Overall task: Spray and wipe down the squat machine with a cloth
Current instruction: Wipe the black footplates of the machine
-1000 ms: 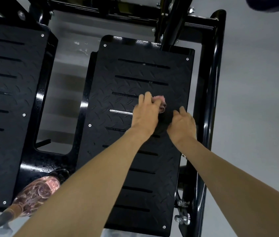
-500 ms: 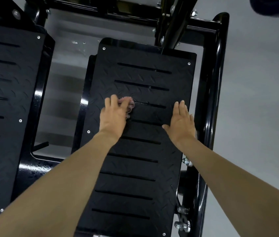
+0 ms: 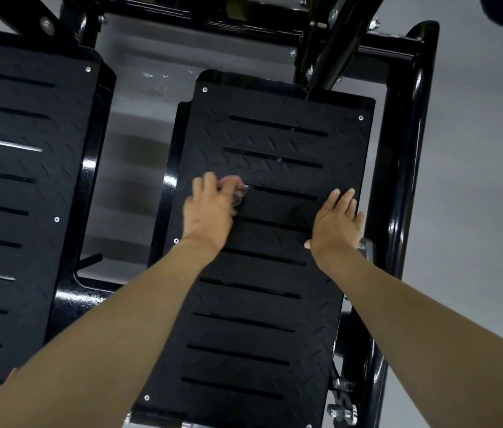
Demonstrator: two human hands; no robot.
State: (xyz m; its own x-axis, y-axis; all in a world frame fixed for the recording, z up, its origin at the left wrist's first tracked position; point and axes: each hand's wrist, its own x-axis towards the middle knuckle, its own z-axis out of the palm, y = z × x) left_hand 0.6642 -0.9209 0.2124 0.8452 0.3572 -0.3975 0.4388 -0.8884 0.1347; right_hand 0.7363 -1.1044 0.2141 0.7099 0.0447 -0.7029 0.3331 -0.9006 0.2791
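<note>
The squat machine's right foot plate point(image 3: 274, 143) is black tread metal with several slots across it. My left hand point(image 3: 208, 210) presses a small pink cloth point(image 3: 238, 193) against the plate's left-middle part; only a bit of cloth shows past my fingers, and the hand is blurred. My right hand point(image 3: 336, 225) lies flat and open on the plate's right edge, fingers together, holding nothing. No spray bottle is in view.
A second black foot plate point(image 3: 21, 186) fills the left side. Between the plates is a gap showing the grey floor point(image 3: 129, 168). A black tubular frame point(image 3: 404, 180) runs down the right, with bolts point(image 3: 344, 413) near its base. Black uprights point(image 3: 333, 35) cross the top.
My left hand has swept the cloth leftward across the plate from the centre to its left-middle part. My right hand opened flat and shifted slightly right. The view tilted, so the bottle at lower left left the frame.
</note>
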